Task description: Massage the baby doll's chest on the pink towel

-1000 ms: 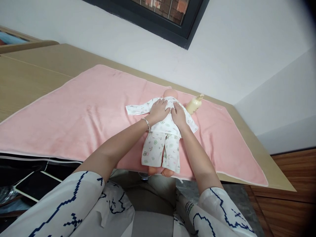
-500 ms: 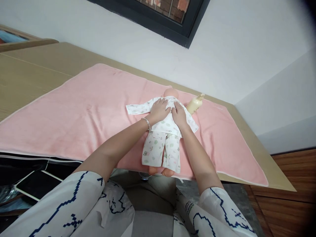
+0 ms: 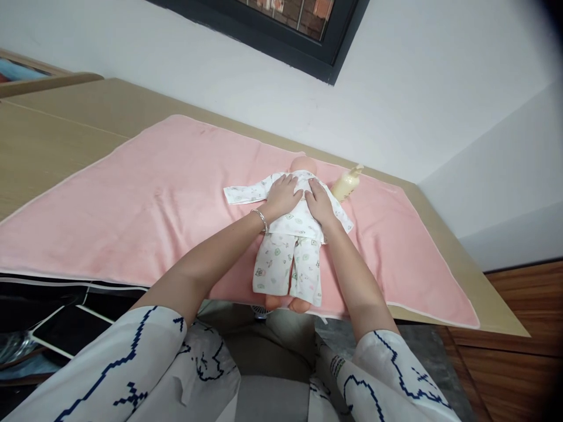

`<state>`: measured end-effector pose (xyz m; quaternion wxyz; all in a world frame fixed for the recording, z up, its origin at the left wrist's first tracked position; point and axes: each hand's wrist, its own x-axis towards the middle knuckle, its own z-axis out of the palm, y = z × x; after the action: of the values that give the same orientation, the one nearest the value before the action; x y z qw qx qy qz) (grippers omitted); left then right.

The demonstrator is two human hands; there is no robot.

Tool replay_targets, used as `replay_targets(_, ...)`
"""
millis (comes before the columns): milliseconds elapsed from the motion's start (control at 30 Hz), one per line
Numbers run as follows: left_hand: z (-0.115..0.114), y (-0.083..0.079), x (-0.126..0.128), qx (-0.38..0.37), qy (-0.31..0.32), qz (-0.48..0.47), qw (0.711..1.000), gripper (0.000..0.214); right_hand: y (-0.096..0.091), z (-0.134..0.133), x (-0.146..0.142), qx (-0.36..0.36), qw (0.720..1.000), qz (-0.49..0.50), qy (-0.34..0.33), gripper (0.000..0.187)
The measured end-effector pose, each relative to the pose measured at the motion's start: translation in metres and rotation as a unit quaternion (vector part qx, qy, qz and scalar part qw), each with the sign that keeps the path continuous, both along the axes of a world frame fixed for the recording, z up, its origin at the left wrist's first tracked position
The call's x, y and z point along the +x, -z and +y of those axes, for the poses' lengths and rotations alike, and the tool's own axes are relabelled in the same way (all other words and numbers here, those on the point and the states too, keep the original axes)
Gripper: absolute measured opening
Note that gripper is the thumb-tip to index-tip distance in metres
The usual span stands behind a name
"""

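A baby doll (image 3: 288, 264) in a white patterned top and trousers lies on a pink blanket (image 3: 145, 181), its feet toward me. Its head is at the far end, with no face visible. My left hand (image 3: 282, 196) rests flat on the left part of the doll's top, fingers stretched out; a silver bangle circles that wrist. On the right part of the top lies my right hand (image 3: 319, 202), also flat with fingers extended. Both hands hold nothing. Just right of the doll's shoulder, a cream-coloured pump bottle (image 3: 347, 183) lies tilted on the blanket.
The blanket covers much of a wooden table (image 3: 492, 305), whose far edge runs along a white wall (image 3: 396, 105). A dark-framed window (image 3: 325, 55) is above. Dark items and a clear plastic thing (image 3: 15, 347) sit below the table's left side. Wooden drawers (image 3: 514, 351) stand at right.
Both hands stay on the doll's top in nearly the same place. The view has shifted very slightly; the doll and bottle have not moved noticeably.
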<state>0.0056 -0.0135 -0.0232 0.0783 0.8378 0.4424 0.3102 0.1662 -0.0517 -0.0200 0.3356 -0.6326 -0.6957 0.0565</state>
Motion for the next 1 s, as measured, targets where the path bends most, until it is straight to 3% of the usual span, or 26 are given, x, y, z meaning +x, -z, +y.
replay_targets(433, -0.001, -0.006, -0.002, -0.041, 0.011, 0.023, 0.999, 0.059, -0.004, -0.002, -0.002, -0.037, 0.999, 0.003, 0.012, 0.061)
replay_targets(700, 0.018, -0.011, -0.007, -0.117, 0.052, 0.026, 0.991, 0.061, -0.029, -0.034, -0.047, -0.045, 0.990, -0.109, 0.082, 0.037)
replay_targets(800, 0.014, -0.009, -0.001, -0.095, 0.021, 0.009, 0.995, 0.056, -0.034, -0.040, -0.055, -0.042, 0.987, -0.126, 0.092, 0.032)
replay_targets(900, -0.001, -0.009, 0.007, -0.056, -0.016, -0.005, 0.998, 0.050, -0.035, -0.035, -0.045, -0.038, 0.991, -0.095, 0.089, 0.034)
replay_targets(1000, -0.017, -0.012, 0.012, -0.022, -0.008, 0.005, 1.000, 0.047, -0.030, -0.023, -0.024, -0.018, 0.999, -0.043, 0.024, 0.039)
